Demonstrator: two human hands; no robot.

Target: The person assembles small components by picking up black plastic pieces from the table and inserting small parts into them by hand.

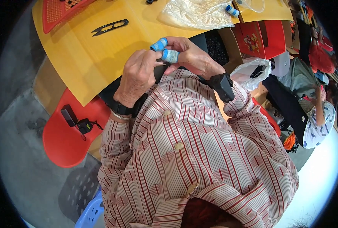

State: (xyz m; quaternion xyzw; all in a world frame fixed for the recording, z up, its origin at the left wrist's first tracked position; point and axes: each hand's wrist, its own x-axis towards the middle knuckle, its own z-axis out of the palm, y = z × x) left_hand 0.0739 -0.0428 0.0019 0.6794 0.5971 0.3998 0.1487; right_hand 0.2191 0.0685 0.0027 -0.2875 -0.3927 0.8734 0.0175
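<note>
My left hand (137, 74) is closed in a pinch, its fingertips meeting those of my right hand above my lap, by the table's near edge. My right hand (195, 57) has bent fingers; a blue wrap (159, 44) and a paler blue wrap (170, 56) sit around two of them. Whatever lies between the fingertips is too small or hidden to name. A dark patch shows just below the hands; I cannot tell what it is. On the yellow table (78, 57), beyond my left hand, lies a pair of black thread snips (110, 27).
A red basket (49, 19), a clear plastic bag (197, 15) and a small blue roll (232, 10) are on the table. Right are a cardboard box (232, 47) of black pieces, a red box (250, 38) and another person (320, 121). A red stool (64, 148) bears black devices.
</note>
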